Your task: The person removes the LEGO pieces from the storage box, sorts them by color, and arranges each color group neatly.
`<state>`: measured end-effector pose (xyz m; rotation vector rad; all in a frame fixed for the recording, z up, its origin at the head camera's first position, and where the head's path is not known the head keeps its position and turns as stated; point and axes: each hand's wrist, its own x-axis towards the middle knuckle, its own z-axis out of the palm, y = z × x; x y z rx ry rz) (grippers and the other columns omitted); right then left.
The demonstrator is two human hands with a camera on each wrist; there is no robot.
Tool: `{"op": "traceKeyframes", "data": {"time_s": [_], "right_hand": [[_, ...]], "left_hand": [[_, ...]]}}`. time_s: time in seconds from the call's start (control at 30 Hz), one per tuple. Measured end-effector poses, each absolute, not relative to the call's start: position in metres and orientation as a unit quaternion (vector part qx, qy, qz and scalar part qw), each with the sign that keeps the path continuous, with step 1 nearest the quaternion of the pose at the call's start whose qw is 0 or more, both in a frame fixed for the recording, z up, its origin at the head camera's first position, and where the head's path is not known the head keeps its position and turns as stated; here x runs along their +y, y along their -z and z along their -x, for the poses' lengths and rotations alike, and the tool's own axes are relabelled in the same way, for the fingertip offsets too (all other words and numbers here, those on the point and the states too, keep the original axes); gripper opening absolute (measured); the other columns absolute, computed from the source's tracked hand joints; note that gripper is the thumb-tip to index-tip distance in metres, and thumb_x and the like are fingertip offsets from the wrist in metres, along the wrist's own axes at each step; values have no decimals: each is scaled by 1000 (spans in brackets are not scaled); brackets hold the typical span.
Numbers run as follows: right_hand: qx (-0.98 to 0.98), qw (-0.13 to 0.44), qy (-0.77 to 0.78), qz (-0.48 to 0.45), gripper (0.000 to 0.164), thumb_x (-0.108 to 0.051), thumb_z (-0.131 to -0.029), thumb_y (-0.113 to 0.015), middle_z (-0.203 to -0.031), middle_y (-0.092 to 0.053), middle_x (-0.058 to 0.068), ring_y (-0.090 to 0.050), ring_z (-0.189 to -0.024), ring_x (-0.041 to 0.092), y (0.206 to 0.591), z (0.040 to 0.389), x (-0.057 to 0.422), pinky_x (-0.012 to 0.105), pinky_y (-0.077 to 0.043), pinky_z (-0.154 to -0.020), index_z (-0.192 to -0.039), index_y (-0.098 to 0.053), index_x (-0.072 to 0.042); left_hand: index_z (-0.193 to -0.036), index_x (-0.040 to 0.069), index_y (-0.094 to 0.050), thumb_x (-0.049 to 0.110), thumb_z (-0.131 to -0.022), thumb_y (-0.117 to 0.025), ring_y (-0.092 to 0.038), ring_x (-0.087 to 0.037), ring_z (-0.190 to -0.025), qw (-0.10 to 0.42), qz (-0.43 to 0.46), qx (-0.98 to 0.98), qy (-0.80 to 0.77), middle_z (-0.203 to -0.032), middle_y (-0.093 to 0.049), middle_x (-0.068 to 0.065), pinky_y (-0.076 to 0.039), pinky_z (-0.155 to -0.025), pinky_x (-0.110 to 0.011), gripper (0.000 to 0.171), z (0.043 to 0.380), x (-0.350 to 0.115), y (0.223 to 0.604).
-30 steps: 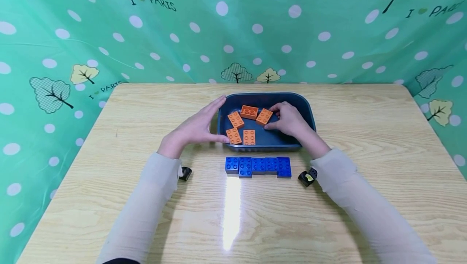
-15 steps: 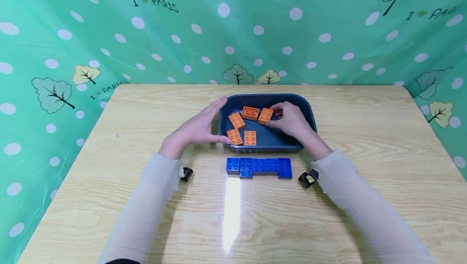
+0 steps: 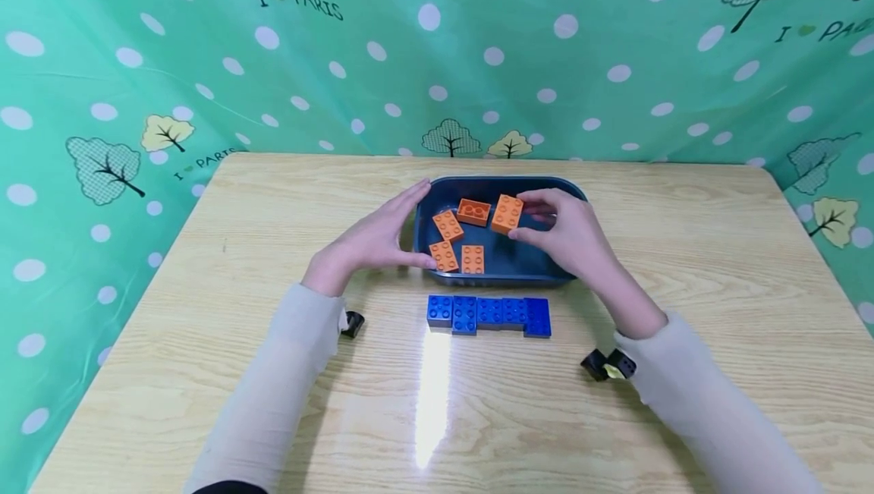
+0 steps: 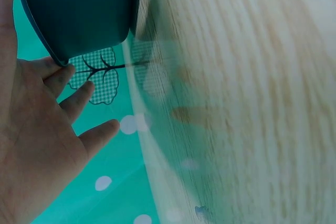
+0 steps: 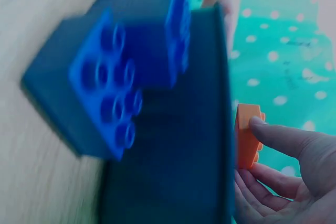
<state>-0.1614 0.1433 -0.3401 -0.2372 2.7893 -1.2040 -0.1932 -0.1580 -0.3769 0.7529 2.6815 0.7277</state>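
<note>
My right hand (image 3: pixel 579 234) pinches an orange toy building brick (image 3: pixel 507 214) between thumb and fingers, above the dark blue bin (image 3: pixel 522 257). In the right wrist view this brick (image 5: pixel 248 135) shows past the bin's rim, studs turned away from the bin. My left hand (image 3: pixel 372 240) spans the bin's left end, its thumb at the front rim and its fingers, fairly straight, by the back corner. Seen from the left wrist, those fingers (image 4: pixel 73 95) are spread, some touching the bin's rim. Several other orange bricks (image 3: pixel 473 259) lie inside, one (image 3: pixel 473 212) with its hollow underside showing.
Several blue bricks (image 3: pixel 489 313) stand in a row on the wooden table (image 3: pixel 546 418), just in front of the bin. A green dotted cloth (image 3: pixel 300 61) hangs behind the table's back edge. A small black device (image 3: pixel 608 365) is worn at the right wrist.
My right hand has lifted the orange brick from among the others and risen with it. The left hand has stayed at the bin's left end. The view has shifted slightly.
</note>
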Motion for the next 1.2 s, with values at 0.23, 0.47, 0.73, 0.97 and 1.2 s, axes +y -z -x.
{"op": "traceKeyframes", "data": {"time_s": [0.23, 0.47, 0.73, 0.97, 1.2], "right_hand": [[900, 33, 420, 108, 51, -15, -83, -81, -128, -64, 13, -64, -117, 35, 331, 125, 139, 47, -56, -100, -129, -63, -7], [891, 45, 431, 139, 51, -13, -78, -85, -124, -66, 9, -68, -113, 29, 333, 95, 126, 44, -58, -97, -125, -66, -9], [886, 77, 420, 182, 54, -17, -74, -88, -121, -67, 1, -69, -109, 19, 343, 69, 108, 35, -60, -94, -123, -68, -16], [888, 97, 393, 220, 54, -20, -71, -90, -115, -68, -5, -68, -106, 12, 355, 50, 92, 30, -60, -91, -120, -69, -19], [896, 147, 348, 234, 51, -24, -72, -90, -114, -69, -6, -67, -105, 13, 368, 43, 78, 34, -59, -92, -118, -70, -17]], "left_hand": [[-162, 24, 1, 71, -72, -73, -4, -25, -158, 133, -260, 923, -251, -170, 4, 4, -15, -128, -51, 125, 193, -158, 377], [-162, 22, 2, 76, -70, -70, -4, -26, -158, 137, -262, 923, -245, -170, 2, -1, -15, -128, -52, 129, 193, -158, 375], [-162, 23, 1, 71, -71, -75, -5, -27, -157, 133, -258, 926, -241, -171, 1, -1, -16, -127, -53, 127, 193, -158, 374], [-162, 23, 1, 70, -72, -75, -5, -26, -157, 133, -258, 925, -246, -170, 4, 3, -17, -127, -52, 126, 193, -158, 374], [-162, 22, 0, 61, -74, -79, -5, -26, -158, 130, -258, 926, -244, -171, 2, 1, -17, -127, -51, 124, 194, -157, 375]]}}
